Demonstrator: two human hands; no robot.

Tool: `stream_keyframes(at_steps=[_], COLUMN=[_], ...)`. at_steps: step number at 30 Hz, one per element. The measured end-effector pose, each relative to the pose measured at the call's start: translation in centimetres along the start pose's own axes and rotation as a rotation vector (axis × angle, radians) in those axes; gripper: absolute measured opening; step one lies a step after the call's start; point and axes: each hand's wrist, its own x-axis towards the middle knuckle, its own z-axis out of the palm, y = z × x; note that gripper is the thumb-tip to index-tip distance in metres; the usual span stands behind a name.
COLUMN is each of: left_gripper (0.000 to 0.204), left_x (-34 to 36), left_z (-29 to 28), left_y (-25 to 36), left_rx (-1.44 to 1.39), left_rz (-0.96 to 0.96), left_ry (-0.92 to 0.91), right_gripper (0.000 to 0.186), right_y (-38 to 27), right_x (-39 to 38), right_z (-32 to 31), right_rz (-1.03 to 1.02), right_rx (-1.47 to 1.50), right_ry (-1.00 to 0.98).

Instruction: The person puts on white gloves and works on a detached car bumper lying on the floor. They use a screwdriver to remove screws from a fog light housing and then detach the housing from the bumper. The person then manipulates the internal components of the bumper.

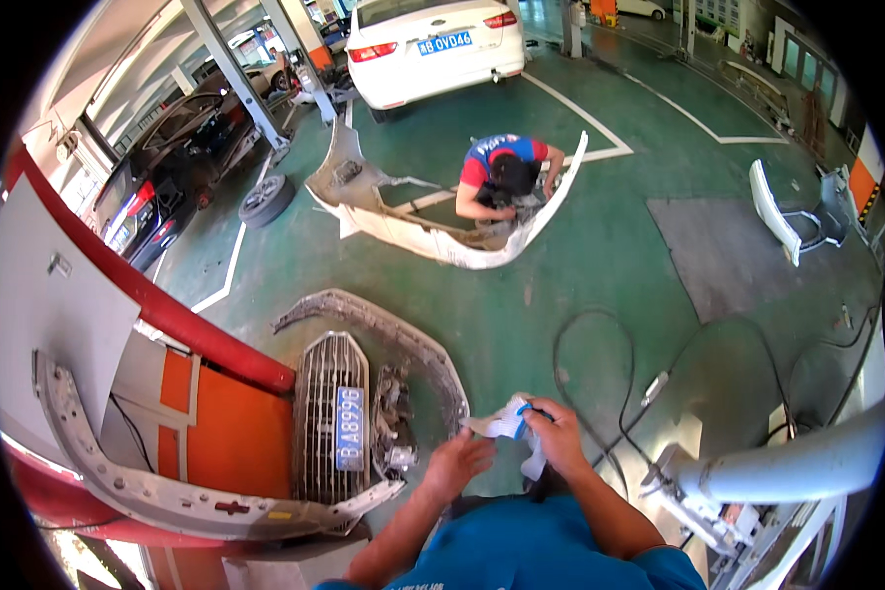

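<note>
My right hand (551, 433) grips a white knit work glove (501, 421) with a blue cuff, and another pale piece dangles below it. My left hand (459, 457) has its fingers apart just below the left end of the glove; whether a fingertip touches it I cannot tell. To the left of my hands lie a chrome grille (315, 413) with a plate on it, dark metal parts (393, 433) and a long curved bumper piece (408, 339).
A crouching co-worker (492, 172) works inside a white bumper (364, 206). A white car (433, 49), dark car (172, 157) and loose wheel (265, 202) stand behind. A red column (221, 349), pale lift arm (777, 462), cables (600, 315) and bumper parts (777, 206) surround me.
</note>
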Motion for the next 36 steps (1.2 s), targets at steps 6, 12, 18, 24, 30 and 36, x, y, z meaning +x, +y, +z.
stream_keyframes(at_steps=[6,12,18,24,30,36], left_gripper=[0.072,0.07,0.047,0.028,0.037,0.038], left_x=[4.4,13.3,23.1,26.0,27.5,29.9], left_z=[9.8,12.0,9.4,5.9,7.1,6.2], left_y=[7.2,12.0,19.8,33.7,42.8,46.7], left_rx=[0.435,0.539,0.47,0.82,1.216,1.15], left_rz=[0.351,0.644,0.733,0.689,0.609,0.583], left_ry=[0.039,0.071,0.103,0.202,0.372,0.464], right_gripper=[0.022,0.019,0.019,0.018,0.021,0.027], right_y=[-5.4,-4.6,-4.2,-6.0,-6.6,-6.7], right_x=[14.1,23.3,35.1,45.7,50.8,55.8], right_z=[2.1,5.1,5.2,7.7,13.8,18.1], right_rz=[-0.053,0.324,0.237,0.025,0.105,0.236], right_rx=[-0.028,0.391,0.138,-0.026,-0.139,-0.188], right_ry=[-0.004,-0.013,0.03,-0.018,-0.2,-0.404])
